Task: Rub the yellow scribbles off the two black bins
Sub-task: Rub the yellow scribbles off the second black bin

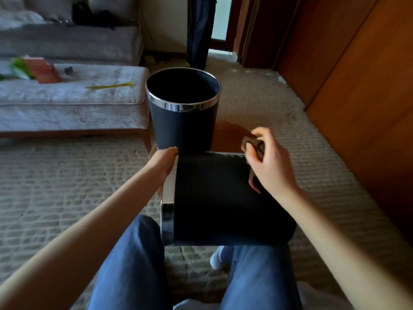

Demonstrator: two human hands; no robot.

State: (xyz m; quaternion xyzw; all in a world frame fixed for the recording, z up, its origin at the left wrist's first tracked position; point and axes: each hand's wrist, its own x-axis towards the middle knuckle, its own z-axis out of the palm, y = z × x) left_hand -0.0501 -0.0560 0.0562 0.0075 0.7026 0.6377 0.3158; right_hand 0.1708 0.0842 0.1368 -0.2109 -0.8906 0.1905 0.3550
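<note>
One black bin (214, 198) with a chrome rim lies on its side across my lap, mouth to the left. My left hand (165, 163) grips its rim at the far left edge. My right hand (266, 162) holds a small brown cloth or pad (252, 143) at the bin's far right end, near its base. A second black bin (183, 121) with a chrome rim stands upright on a low wooden surface just beyond. No yellow scribbles show on the visible sides of either bin.
A pale ottoman (73, 101) sits to the left with a yellow stick (109, 86) and a packet on it; a sofa is behind. Wooden doors (362, 86) line the right side. Beige carpet (67, 186) covers the floor. My legs in jeans are below.
</note>
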